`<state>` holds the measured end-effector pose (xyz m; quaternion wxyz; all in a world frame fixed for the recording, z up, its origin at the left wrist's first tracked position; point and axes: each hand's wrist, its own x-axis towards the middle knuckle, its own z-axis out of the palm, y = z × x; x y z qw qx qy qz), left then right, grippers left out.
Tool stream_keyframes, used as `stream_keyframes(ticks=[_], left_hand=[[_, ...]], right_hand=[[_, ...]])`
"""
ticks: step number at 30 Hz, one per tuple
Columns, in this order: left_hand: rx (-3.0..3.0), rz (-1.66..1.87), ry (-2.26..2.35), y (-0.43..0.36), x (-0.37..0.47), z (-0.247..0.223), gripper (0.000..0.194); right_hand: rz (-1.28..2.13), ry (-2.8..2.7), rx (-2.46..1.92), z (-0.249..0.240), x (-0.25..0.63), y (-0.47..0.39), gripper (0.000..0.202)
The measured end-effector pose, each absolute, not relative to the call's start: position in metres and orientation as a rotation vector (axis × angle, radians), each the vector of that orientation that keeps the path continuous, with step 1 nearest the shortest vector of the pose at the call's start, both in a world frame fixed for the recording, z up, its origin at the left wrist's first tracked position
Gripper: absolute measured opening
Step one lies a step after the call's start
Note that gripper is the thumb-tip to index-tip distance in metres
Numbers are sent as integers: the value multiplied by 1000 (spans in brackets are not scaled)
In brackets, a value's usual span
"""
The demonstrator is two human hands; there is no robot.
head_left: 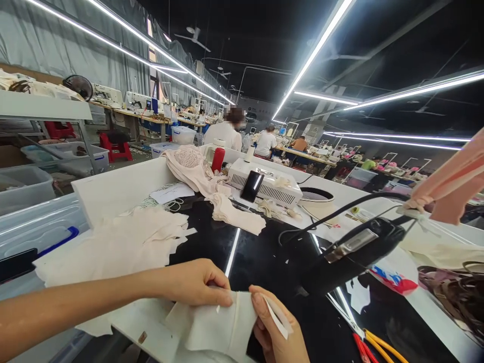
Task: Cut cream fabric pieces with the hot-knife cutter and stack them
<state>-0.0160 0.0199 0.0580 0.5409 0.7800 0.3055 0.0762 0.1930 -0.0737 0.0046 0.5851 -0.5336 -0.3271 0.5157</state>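
Note:
A white fabric piece (223, 327) with a raised seam down it is stretched between my two hands at the black tabletop's front edge. My left hand (196, 282) pinches its upper edge, thumb on top and fingers curled. My right hand (276, 327) grips the piece's right side between thumb and fingers, and a narrow white flap sticks out over the fingers. To the left of my hands lies a spread pile of cream fabric pieces (121, 247). Another cream strip stack (238, 214) rests farther back on the black surface.
A black machine (351, 252) stands at the right, with red-handled (363, 348) and yellow-handled scissors (385, 347) before it. Behind are a phone (252, 186), a white vented box (264, 181) and a red spool (218, 160). People sit farther off.

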Motion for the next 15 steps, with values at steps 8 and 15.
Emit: stream_keyframes(ticks=[8, 15], left_hand=[[2847, 594, 961, 34, -61, 80, 17], [2766, 314, 758, 6, -63, 62, 25]], right_hand=[[762, -1096, -1334, 32, 204, -64, 36], [480, -1996, -1217, -3, 220, -85, 20]])
